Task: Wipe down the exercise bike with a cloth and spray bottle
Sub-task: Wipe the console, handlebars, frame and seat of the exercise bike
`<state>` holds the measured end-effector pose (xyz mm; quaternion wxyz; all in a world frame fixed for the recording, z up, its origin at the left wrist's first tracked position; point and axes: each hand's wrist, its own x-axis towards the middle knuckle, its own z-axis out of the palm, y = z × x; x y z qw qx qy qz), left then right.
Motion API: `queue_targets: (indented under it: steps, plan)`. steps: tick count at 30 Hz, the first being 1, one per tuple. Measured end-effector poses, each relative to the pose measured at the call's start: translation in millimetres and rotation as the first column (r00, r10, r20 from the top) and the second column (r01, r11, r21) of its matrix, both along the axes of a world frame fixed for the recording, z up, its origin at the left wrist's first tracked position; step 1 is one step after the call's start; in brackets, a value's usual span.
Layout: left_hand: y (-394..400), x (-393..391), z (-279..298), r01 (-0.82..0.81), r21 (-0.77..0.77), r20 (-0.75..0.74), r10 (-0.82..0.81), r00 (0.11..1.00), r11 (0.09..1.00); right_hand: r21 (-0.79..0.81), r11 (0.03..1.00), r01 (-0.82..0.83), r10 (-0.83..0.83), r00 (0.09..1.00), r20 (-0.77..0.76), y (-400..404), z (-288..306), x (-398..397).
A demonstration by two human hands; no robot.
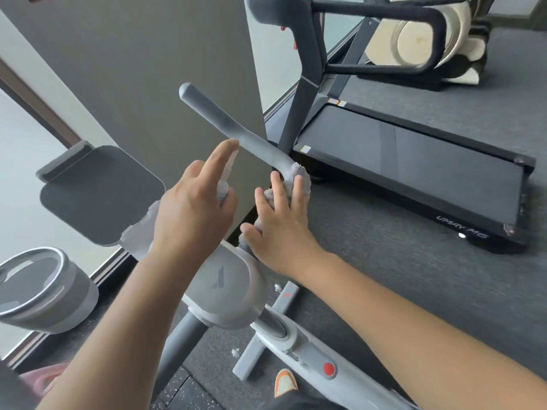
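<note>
Fingers (297,187) of the right hand (278,223) are lying straight and spread, pressing a pale fluffy cloth (296,177) onto the exercise bike's grey handlebar (231,128), down where the bar is meeting the hub. Cloth is bunching under the palm, with part of it poking out past the fingertips and part near the thumb. Left hand (192,208) is curling round a spray bottle (223,190); the index finger is sticking out straight on top of the nozzle, the rest wrapped round the neck, bottle body mostly hidden behind the hand. Nozzle is sitting just beside the handlebar, near the cloth. The two hands are working close together, not touching.

Exercise bike (225,294) is standing right under the person, its light grey housing below both wrists, frame running down toward the lower right with a red knob (328,369) on it. Dark tablet holder (100,196) is jutting out left of the hands. Grey cup holder (38,288) is sitting lower left. Black treadmill (414,161) is lying on the grey carpet to the right. An orange and white shoe (284,381) is showing at the bottom.
</note>
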<state>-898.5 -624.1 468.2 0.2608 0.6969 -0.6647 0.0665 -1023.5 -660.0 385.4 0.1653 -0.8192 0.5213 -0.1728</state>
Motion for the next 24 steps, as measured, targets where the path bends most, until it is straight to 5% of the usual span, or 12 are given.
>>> queue_targets:
  steps: [5, 10, 13, 19, 24]
  plan:
    - [-11, 0, 3, 0.005, -0.003, 0.015, -0.005, 1.0, 1.0, -0.048, 0.992, -0.114, 0.116, 0.993, 0.036, 1, -5, -2]
    - [-14, 4, 6, -0.009, -0.017, -0.016, 0.008, 1.0, 1.0, -0.095, 0.995, 0.017, -0.015, 1.0, 0.024, -59, -4, -3]
    - [-12, 10, 6, -0.023, -0.018, -0.015, 0.022, 1.0, 1.0, -0.029, 0.999, -0.039, 0.039, 0.999, 0.02, -97, 6, -7]
    - [-6, 15, 7, -0.034, -0.01, -0.029, 0.034, 0.999, 0.999, -0.029, 0.992, -0.121, 0.111, 0.968, -0.226, -130, 23, 13]
    - [-2, 13, 8, -0.001, 0.002, -0.016, 0.001, 1.0, 1.0, -0.114, 0.985, -0.131, 0.106, 0.974, -0.199, -148, 35, 50]
